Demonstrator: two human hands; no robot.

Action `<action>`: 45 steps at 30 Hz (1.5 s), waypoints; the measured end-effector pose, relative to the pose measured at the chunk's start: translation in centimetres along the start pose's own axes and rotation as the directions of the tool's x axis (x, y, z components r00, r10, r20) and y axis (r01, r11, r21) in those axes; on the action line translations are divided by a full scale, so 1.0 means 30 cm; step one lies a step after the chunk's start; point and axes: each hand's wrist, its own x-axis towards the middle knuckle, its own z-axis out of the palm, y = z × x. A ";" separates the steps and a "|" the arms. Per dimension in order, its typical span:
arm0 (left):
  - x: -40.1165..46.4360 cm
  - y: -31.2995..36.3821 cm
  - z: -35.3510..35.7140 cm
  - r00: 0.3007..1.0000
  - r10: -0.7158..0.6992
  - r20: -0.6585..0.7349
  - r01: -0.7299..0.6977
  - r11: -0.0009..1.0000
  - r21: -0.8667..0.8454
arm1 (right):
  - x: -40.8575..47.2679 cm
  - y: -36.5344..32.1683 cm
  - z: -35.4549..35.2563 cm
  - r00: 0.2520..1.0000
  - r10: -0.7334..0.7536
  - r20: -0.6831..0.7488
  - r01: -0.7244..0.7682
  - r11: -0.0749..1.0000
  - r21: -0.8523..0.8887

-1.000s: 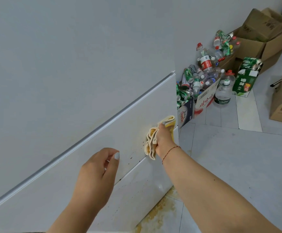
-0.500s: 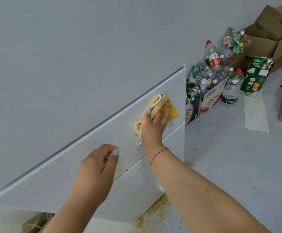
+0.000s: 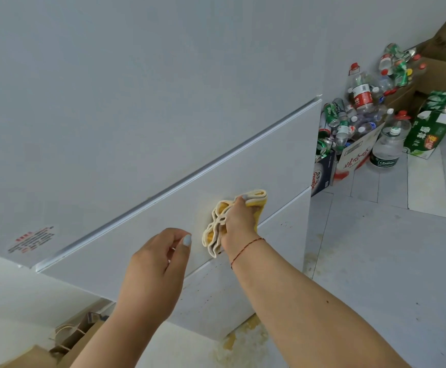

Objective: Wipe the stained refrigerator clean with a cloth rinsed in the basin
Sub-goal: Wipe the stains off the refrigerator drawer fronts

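Head view, down at refrigerator (image 3: 137, 102)

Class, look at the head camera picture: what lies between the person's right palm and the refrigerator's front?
In the head view, the yellow cloth lies between the right hand and the refrigerator panel; the hand presses it flat there.
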 end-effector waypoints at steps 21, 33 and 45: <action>-0.064 -0.074 -0.047 0.999 -0.044 -0.019 0.044 0.999 0.002 | 0.073 0.117 -0.114 0.193 -0.806 0.559 0.603 -0.352 -0.716; -0.114 -0.140 -0.084 0.997 -0.064 -0.044 0.064 0.998 0.004 | -0.086 0.300 -0.072 0.751 -0.592 0.292 0.599 0.425 -0.679; -0.136 -0.192 -0.105 0.998 -0.061 -0.024 0.061 0.998 -0.007 | 0.063 0.197 -0.060 0.580 -0.756 0.304 0.734 0.324 -0.597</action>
